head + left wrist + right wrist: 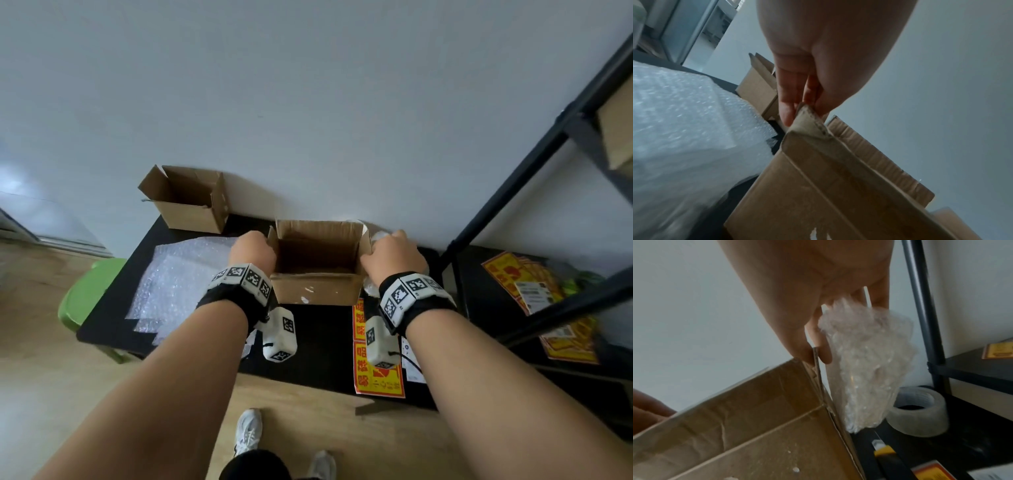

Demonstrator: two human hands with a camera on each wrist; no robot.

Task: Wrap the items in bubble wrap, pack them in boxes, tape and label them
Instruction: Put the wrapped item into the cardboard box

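An open brown cardboard box (318, 263) stands on the black table (315, 339), and nothing shows inside it. My left hand (253, 253) pinches the corner of its left flap (807, 116) between thumb and fingers (787, 104). On the other side, my right hand (390, 257) pinches the right flap (816, 363) between thumb and forefinger. A bubble-wrapped item (865, 369) stands upright on the table against the box's right wall, just under my right hand's other fingers. I cannot tell whether they hold it.
A second open box (188, 198) sits at the back left by the wall. Bubble wrap sheets (178, 281) lie on the table's left. Red-yellow labels (376, 377), a tape roll (918, 412) and a yellow knife (884, 451) lie right. A black shelf frame (513, 192) and a green stool (89, 291) flank the table.
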